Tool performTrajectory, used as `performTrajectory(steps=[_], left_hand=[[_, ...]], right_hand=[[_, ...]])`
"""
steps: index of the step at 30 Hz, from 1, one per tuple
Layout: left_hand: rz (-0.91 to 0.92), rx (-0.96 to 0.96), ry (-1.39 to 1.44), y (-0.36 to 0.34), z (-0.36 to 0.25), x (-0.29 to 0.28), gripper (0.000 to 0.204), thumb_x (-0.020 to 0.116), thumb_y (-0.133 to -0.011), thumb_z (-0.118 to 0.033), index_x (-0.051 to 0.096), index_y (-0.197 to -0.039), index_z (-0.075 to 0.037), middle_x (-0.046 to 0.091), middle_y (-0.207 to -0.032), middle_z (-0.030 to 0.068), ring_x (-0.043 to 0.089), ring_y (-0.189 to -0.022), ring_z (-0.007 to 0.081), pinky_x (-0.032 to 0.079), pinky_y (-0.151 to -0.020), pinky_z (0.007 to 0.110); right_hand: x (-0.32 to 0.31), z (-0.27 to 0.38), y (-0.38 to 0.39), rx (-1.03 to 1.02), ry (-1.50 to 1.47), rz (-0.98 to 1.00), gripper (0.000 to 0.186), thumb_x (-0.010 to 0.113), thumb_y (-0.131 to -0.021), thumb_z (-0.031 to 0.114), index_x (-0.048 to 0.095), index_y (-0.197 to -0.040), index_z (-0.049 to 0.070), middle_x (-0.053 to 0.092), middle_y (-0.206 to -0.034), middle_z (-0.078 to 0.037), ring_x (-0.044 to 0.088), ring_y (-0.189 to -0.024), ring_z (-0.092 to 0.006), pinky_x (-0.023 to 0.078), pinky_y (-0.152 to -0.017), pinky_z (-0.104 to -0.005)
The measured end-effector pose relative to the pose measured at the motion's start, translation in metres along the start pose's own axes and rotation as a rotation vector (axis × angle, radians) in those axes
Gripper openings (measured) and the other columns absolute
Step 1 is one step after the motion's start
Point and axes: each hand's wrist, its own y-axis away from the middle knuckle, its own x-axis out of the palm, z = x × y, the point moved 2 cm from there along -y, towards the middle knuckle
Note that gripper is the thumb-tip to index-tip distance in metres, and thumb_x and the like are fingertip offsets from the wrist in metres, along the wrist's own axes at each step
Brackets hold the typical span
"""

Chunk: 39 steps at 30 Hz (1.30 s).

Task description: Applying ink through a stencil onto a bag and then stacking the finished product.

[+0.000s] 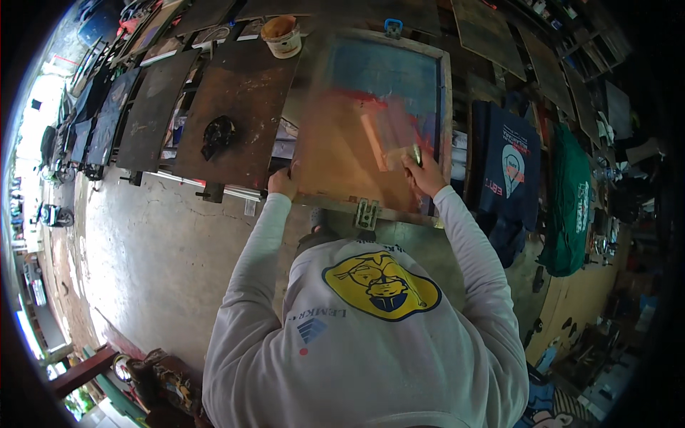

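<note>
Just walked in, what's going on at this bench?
A person is working at a screen-printing frame. Their right hand grips a motion-blurred squeegee over the mesh, which is smeared orange and red, bluish at the far end. Their left hand is at the frame's near left corner. A stained tub stands far left; printed navy fabric lies right.

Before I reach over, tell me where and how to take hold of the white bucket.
Grip the white bucket around its outer wall, just under the rim, probably best from the near side with your left hand. That wall faces you uncovered, while the mouth is open and stained orange-brown, so fingers should likely stay outside. The frame lies to its right.
</note>
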Motion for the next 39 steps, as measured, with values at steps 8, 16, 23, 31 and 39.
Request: performTrajectory(steps=[8,16,23,31,39], left_hand=[[0.064,0.046,-0.122,-0.012,-0.002,-0.012,0.061,0.050,-0.089,-0.063,0.074,-0.084,-0.007,0.068,-0.084,0.0244,0.065,-0.085,0.0454,0.051,-0.080,0.052],[0.053,0.252,-0.091,-0.091,-0.033,0.001,0.073,0.060,-0.084,-0.056,0.052,-0.135,-0.004,0.065,-0.112,0.0297,0.063,-0.105,0.0426,0.050,-0.090,0.048],[0.261,0.030,-0.061,-0.151,-0.025,0.039,0.075,0.055,-0.086,-0.061,0.058,-0.126,0.003,0.063,-0.117,0.0305,0.060,-0.112,0.0439,0.047,-0.097,0.048],[0.181,-0.034,-0.084,-0.146,-0.038,0.048,0.083,0.046,-0.085,-0.071,0.067,-0.106,0.006,0.064,-0.111,0.0324,0.060,-0.111,0.0445,0.046,-0.097,0.048],[0.108,-0.048,-0.039,-0.134,-0.052,0.029,0.077,0.047,-0.086,-0.068,0.069,-0.100,0.004,0.066,-0.104,0.0312,0.063,-0.105,0.0438,0.048,-0.094,0.048]], right_hand=[[0.003,-0.045,0.030,0.374,-0.478,-0.390,0.026,0.063,-0.096,0.031,0.060,-0.093,0.005,0.057,-0.064,-0.003,0.049,-0.047,-0.0111,0.036,-0.039,-0.0254],[-0.010,-0.047,0.054,0.159,0.589,-0.530,0.039,0.069,-0.086,0.034,0.066,-0.097,-0.002,0.070,-0.083,-0.020,0.069,-0.077,-0.0347,0.055,-0.075,-0.0416],[-0.051,-0.036,0.056,0.299,0.492,-0.658,0.033,0.065,-0.087,0.038,0.072,-0.092,0.006,0.072,-0.088,-0.015,0.070,-0.084,-0.0338,0.055,-0.076,-0.0414],[-0.065,-0.147,0.018,0.516,0.226,-0.594,0.070,0.044,-0.092,0.062,0.067,-0.113,-0.001,0.062,-0.113,-0.032,0.057,-0.111,-0.0480,0.044,-0.097,-0.0484],[-0.063,-0.133,0.006,0.497,0.167,-0.612,0.073,0.040,-0.092,0.060,0.065,-0.116,-0.004,0.058,-0.122,-0.034,0.052,-0.119,-0.0480,0.040,-0.102,-0.0462]])
